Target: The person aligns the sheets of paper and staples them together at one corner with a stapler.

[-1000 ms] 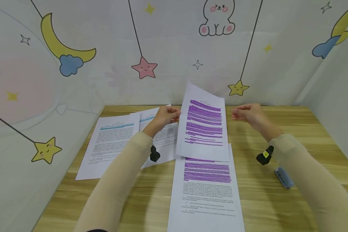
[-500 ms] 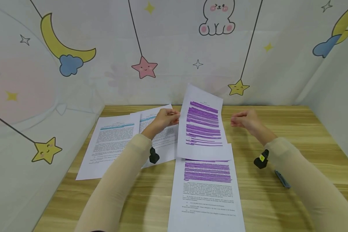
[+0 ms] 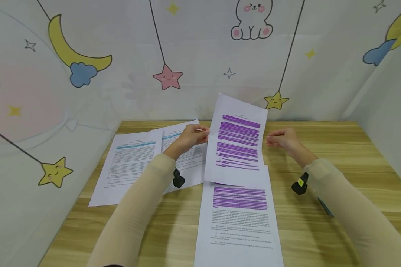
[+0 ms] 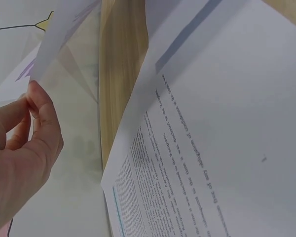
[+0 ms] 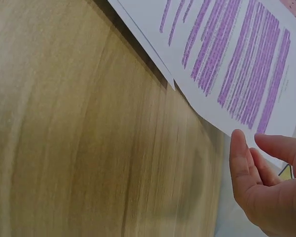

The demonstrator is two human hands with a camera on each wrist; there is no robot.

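My left hand (image 3: 189, 140) pinches the left edge of a raised sheet of paper (image 3: 238, 172) between thumb and fingertips. Purple highlighter strokes cover most of its printed lines. The sheet stands tilted up, its lower edge over another purple-marked sheet (image 3: 240, 256) lying on the table. In the left wrist view, the pinching fingertips (image 4: 33, 91) show at the paper's edge. Beside the sheet's right edge is my right hand (image 3: 287, 142), fingers bent loosely with thumb and index finger apart. The right wrist view shows the paper behind those fingertips (image 5: 238, 138), with nothing pinched.
Two sheets with blue-highlighted lines, a left one (image 3: 127, 167) and a partly covered one (image 3: 183, 178), lie on the wooden table (image 3: 347, 155) at left. A small blue stapler (image 3: 325, 207) is mostly hidden by my right sleeve. A patterned cloth backdrop (image 3: 200, 100) rises behind.
The raised sheet's right side bent away, then swung back right towards my right hand. That hand has come slightly down. The right sleeve now covers more of the stapler.
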